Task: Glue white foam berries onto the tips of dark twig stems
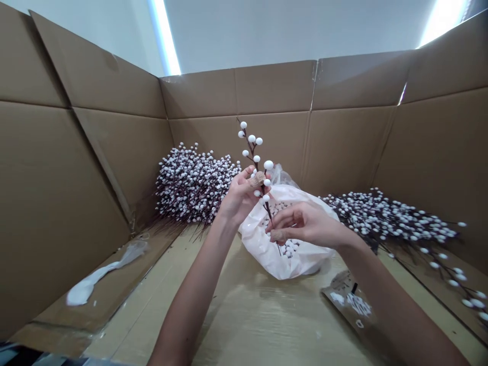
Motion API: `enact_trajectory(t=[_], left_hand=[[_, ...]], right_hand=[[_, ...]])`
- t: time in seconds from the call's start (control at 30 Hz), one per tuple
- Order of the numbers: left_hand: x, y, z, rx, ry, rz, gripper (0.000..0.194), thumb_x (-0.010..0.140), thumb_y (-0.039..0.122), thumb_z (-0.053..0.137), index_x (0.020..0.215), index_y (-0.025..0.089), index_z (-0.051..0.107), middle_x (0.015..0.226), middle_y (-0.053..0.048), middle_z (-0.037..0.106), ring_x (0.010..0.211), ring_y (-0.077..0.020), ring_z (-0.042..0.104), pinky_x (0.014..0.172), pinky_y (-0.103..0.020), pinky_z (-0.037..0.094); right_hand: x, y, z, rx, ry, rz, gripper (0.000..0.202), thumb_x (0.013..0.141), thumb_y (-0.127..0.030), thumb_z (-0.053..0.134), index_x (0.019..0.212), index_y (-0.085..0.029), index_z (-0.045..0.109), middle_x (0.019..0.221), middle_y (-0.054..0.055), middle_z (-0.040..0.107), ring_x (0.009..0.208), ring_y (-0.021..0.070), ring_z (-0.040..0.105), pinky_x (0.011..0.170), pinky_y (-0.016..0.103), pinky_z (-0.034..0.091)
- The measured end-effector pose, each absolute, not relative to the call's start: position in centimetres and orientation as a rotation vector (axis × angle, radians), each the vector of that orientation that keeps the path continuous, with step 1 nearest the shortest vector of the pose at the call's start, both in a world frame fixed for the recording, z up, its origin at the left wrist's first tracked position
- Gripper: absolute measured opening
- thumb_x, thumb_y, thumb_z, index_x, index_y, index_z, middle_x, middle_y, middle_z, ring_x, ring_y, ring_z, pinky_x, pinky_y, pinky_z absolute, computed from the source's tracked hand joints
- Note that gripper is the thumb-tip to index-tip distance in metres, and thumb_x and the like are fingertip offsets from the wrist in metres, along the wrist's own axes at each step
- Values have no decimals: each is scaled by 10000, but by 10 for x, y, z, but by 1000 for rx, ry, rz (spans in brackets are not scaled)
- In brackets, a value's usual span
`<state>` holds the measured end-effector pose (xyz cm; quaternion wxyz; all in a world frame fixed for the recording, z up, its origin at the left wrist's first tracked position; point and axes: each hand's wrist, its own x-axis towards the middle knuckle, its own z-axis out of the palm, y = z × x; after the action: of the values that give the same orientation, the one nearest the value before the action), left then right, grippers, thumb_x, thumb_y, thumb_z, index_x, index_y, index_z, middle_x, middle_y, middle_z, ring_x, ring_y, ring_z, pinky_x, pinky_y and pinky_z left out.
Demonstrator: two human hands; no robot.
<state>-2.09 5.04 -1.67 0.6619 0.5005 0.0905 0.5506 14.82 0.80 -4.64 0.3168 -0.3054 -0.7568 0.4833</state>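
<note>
White, smooth, egg-round berries are carried on a thin, dark brown artificial berry stem [256, 158], whose short twigs branch off to both sides. The stem is held aslant above a white plastic bag [263, 262], its tip pointed up and its bare end down. Its middle is pinched between the thumb and fingers of the left hand [242, 192], with berries showing above and below the grip. Near the lower end, the stem is met by the closed fingertips of the right hand [307, 223]; whether the stem or a loose berry is gripped there cannot be told. Both thumbs are wrapped in a tan, wrinkled covering.

The thin, crumpled bag is spread open on the pale, faintly glossy tabletop [244, 325], and many small loose berries [292, 248] are contained in it. Beside the right forearm, white scraps [358, 305] are held on a brown cardboard piece [332, 291]. Dense berry-stem bundles are laid at left [194, 183] and right, enclosed by creased corrugated cardboard walls [272, 91].
</note>
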Motion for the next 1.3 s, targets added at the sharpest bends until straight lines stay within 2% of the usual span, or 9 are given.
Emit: enact_trajectory(t=[0.13, 0.33, 0.43, 0.53, 0.67, 0.83, 1.0, 1.2, 1.3], left_hand=[[-21, 53, -19, 1124, 217, 1232, 336, 602, 130, 781, 850, 156, 555, 746, 0, 663, 610, -100, 606, 643, -227, 486], [-31, 64, -22, 1236, 221, 1111, 327, 720, 222, 726, 1013, 131, 616, 1023, -123, 699, 876, -198, 679, 774, -283, 515], [-42, 70, -19, 1275, 220, 1145, 329, 747, 258, 684, 1050, 134, 646, 1105, -127, 680, 1001, -242, 655, 874, -334, 507], [-54, 67, -11, 1326, 188, 1254, 360, 756, 297, 659, 1085, 150, 658, 1152, -107, 664, 1077, -238, 621, 944, -332, 483], [-62, 53, 1, 1407, 244, 1426, 374, 702, 270, 711, 1064, 182, 674, 1092, -69, 678, 954, -184, 654, 852, -268, 516], [-52, 38, 6, 1443, 409, 1657, 317, 631, 155, 772, 934, 171, 681, 815, -14, 674, 735, -98, 640, 684, -181, 501], [-46, 36, 5, 1419, 449, 1736, 240, 597, 133, 772, 807, 163, 661, 719, 10, 651, 648, -71, 609, 591, -157, 465], [-45, 35, 5, 1419, 457, 1722, 221, 593, 132, 759, 774, 172, 638, 680, 13, 642, 595, -73, 594, 514, -162, 436], [-44, 36, 4, 1431, 444, 1730, 219, 587, 117, 745, 765, 173, 630, 672, 17, 632, 571, -70, 584, 486, -163, 419]], right_hand=[[139, 6, -49, -764, -1919, 1288, 265, 711, -368, 759, 770, -119, 687, 675, 30, 671, 588, 93, 606, 585, 220, 527], [141, 4, -48, -773, -1809, 1254, 297, 660, -391, 785, 747, -121, 699, 666, 45, 679, 585, 113, 618, 592, 248, 529], [140, 4, -48, -856, -1806, 1191, 267, 659, -359, 785, 733, -117, 700, 646, 50, 681, 582, 117, 621, 583, 238, 523], [135, 4, -50, -946, -1840, 1126, 187, 681, -295, 755, 709, -122, 691, 628, 49, 682, 578, 123, 622, 559, 227, 502], [127, 5, -57, -1026, -1909, 1038, 117, 718, -240, 687, 681, -130, 676, 614, 44, 676, 572, 128, 613, 554, 233, 477], [120, 5, -65, -1055, -1973, 910, 121, 739, -232, 649, 674, -132, 675, 596, 30, 659, 552, 119, 577, 549, 234, 444], [115, 2, -66, -1106, -1995, 813, 115, 742, -216, 643, 667, -136, 678, 619, 32, 678, 552, 118, 574, 547, 229, 436], [115, 2, -65, -1102, -2037, 792, 123, 761, -222, 639, 686, -133, 680, 645, 40, 691, 592, 133, 611, 574, 235, 459], [130, 7, -59, -1008, -2180, 950, 195, 793, -318, 641, 832, -136, 699, 790, 64, 715, 700, 157, 650, 623, 249, 497]])
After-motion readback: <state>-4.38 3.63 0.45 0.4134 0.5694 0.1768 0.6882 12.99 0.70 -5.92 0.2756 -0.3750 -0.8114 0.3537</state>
